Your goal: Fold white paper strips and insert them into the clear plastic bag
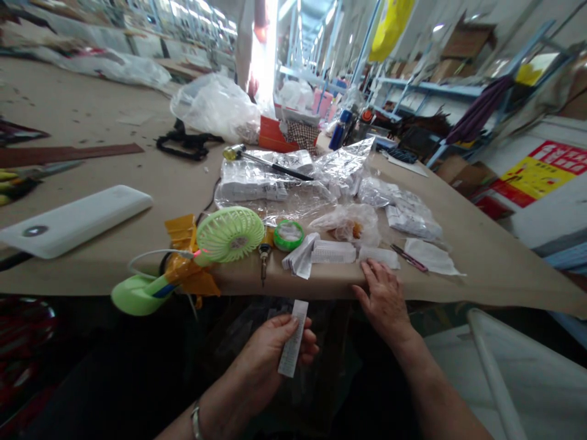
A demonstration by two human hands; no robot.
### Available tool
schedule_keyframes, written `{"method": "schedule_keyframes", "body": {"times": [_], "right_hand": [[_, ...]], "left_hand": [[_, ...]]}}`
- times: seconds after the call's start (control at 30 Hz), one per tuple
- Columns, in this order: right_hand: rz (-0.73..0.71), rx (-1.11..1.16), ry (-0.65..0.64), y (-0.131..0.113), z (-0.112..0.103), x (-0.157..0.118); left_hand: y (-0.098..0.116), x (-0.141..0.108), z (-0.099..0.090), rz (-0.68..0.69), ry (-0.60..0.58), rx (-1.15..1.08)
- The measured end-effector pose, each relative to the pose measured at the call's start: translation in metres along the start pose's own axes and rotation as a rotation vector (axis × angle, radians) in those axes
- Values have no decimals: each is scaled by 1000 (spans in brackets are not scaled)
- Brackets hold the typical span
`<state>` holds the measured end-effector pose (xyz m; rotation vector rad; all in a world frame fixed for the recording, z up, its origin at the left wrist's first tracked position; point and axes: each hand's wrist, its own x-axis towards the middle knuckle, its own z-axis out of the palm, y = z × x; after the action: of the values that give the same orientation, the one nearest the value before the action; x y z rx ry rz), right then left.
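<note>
My left fingers (308, 346) are closed on a narrow printed paper strip (291, 339), held low in the frame just below the edge of the bench (477, 269). My right hand (384, 300) lies open, its fingertips resting on the bench just below a white paper slip (378, 256). Folded paper leaflets (301, 255) and a green handheld fan (230, 234) sit upper left of that hand.
</note>
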<state>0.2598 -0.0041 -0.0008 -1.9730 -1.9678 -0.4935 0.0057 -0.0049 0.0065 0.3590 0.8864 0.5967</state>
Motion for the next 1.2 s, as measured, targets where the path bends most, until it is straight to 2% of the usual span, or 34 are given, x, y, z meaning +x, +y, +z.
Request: {"method": "schedule_keyframes", "body": {"times": [0.17, 0.33, 0.43, 0.5, 0.57, 0.67, 0.77, 0.87, 1.0, 1.2], "right_hand": [[-56, 169, 114, 6, 2, -8], [-28, 423, 227, 14, 1, -7], [48, 590, 319, 1, -6, -9], [45, 704, 384, -20, -14, -12], [-65, 816, 344, -49, -21, -15], [-324, 911, 188, -95, -24, -21], [-451, 911, 130, -123, -19, -25], [-476, 881, 99, -132, -13, -29], [-497, 826, 79, -131, -13, -32], [-505, 799, 15, -129, -12, -34]], "left_hand": [[-1, 3, -2, 3, 9, 4], [1, 2, -1, 3, -3, 3], [3, -2, 2, -5, 7, -7], [4, -4, 4, -6, 12, -9], [5, -5, 7, -5, 10, -21], [3, -4, 7, 35, -45, -95], [1, -2, 4, 85, -79, -167], [1, -2, -2, 97, -23, -203], [2, -2, -5, 96, 59, -230], [3, -2, -5, 93, 88, -234]]}}
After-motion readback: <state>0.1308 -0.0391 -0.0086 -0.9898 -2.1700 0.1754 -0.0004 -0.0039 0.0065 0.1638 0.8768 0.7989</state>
